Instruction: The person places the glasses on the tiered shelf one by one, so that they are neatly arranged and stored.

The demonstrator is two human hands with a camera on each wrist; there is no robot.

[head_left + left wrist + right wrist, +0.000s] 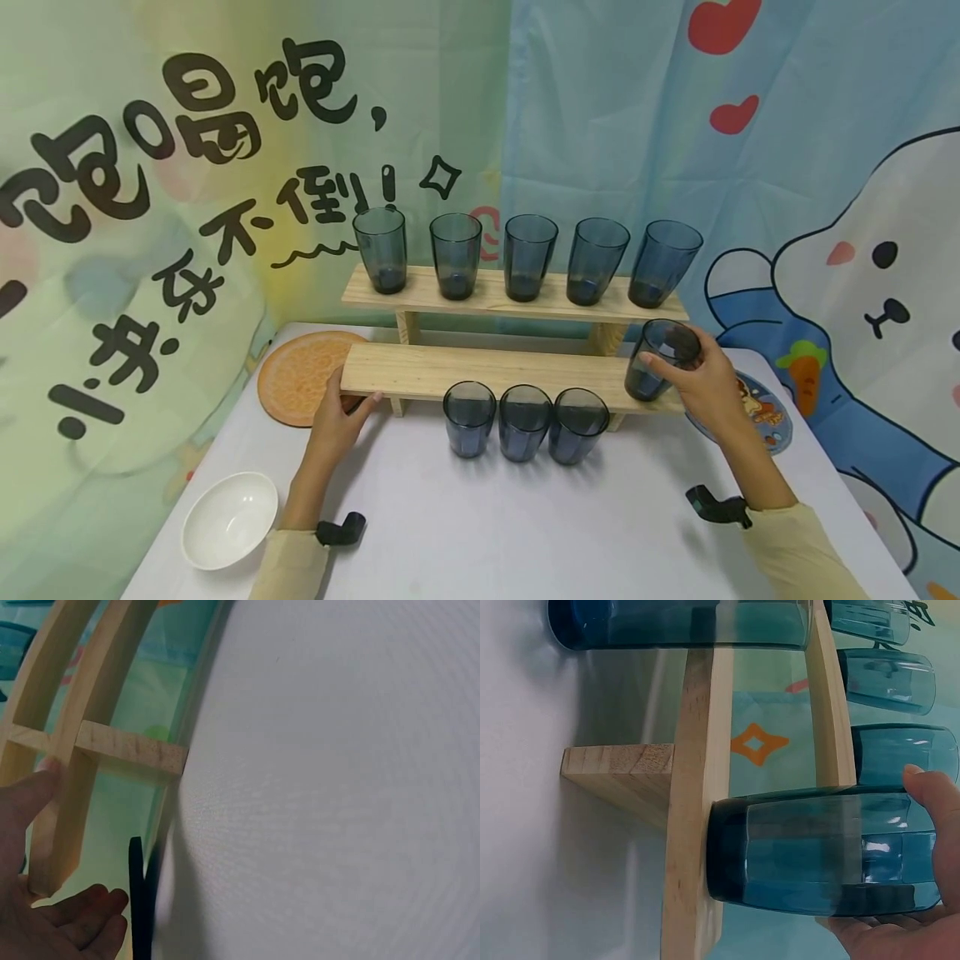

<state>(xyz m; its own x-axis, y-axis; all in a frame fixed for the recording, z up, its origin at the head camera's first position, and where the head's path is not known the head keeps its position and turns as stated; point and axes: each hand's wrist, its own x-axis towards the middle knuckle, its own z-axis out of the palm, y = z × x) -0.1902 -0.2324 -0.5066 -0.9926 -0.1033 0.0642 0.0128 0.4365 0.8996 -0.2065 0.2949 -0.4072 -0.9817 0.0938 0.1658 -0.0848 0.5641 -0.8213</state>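
My right hand grips a dark blue-grey drinking glass near its rim. In the right wrist view that glass stands with its base on the lower wooden shelf, toward the right end. My left hand holds the left end of the same shelf, thumb on the front edge and fingers beneath, as the left wrist view of the hand shows. Several like glasses stand in a row on the upper shelf. Three more glasses stand on the table before the lower shelf.
A white bowl sits on the white table at the front left. Behind the left hand lies a round orange, pizza-patterned mat. A round blue printed mat lies beyond the right hand. Printed curtains hang behind.
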